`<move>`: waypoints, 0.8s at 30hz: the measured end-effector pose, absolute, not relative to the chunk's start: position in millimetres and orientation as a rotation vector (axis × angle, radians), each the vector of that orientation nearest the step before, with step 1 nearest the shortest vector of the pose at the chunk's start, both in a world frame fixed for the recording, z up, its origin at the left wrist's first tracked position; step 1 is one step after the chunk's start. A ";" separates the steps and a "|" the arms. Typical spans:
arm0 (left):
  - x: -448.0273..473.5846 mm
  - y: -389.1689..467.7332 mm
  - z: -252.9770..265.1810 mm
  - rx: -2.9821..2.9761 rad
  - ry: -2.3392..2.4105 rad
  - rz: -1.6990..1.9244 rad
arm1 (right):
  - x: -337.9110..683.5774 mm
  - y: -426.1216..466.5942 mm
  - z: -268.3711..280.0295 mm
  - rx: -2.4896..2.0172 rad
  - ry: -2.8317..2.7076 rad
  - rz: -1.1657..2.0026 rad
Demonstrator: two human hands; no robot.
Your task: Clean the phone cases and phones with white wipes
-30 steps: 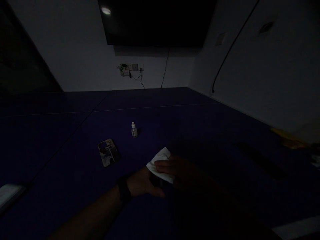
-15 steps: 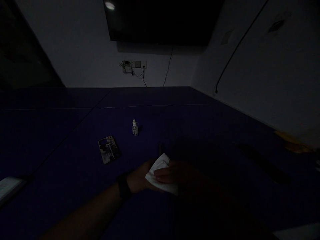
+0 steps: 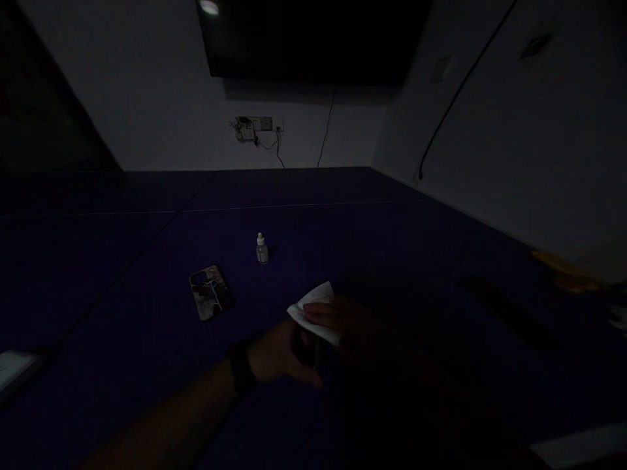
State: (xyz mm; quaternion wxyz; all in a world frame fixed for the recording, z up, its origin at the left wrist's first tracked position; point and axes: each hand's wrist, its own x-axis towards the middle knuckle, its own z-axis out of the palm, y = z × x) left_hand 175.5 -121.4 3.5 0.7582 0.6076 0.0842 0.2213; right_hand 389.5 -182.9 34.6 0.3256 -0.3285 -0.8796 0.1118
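My left hand [image 3: 279, 352], with a dark band on its wrist, is closed round a dark object [image 3: 304, 347] that is mostly lost in shadow; its kind cannot be made out. A folded white tissue [image 3: 313, 307] lies over the upper part of that object. Fingers of my right hand [image 3: 337, 316] press the tissue from above and hold it. Left of the hands, a patterned phone case [image 3: 210, 294] with a camera cutout lies flat on the dark blue tabletop [image 3: 161, 346]. A small dropper bottle [image 3: 262, 251] with a white top stands upright beyond them.
The room is very dim. A long dark object [image 3: 509, 313] lies to the right, with a yellow-orange item [image 3: 565, 271] near the right wall. A pale box-like thing [image 3: 17, 369] is at the left edge. A screen [image 3: 313, 39] hangs above wall sockets [image 3: 259, 124].
My right hand has slid the tissue up and away from me over the dark object. More of my left hand's thumb and of the object now shows. The view has shifted slightly.
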 end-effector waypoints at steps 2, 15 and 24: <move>175.0 -122.2 1.3 1.335 0.240 0.451 | 390.9 -177.9 32.2 -0.949 -2.209 0.250; 171.3 -124.4 -0.4 1.285 0.365 0.309 | 376.3 -162.7 25.4 -1.410 -1.285 0.789; 172.1 -124.7 1.5 1.293 0.346 0.321 | 374.8 -158.5 26.0 -1.422 -1.075 0.974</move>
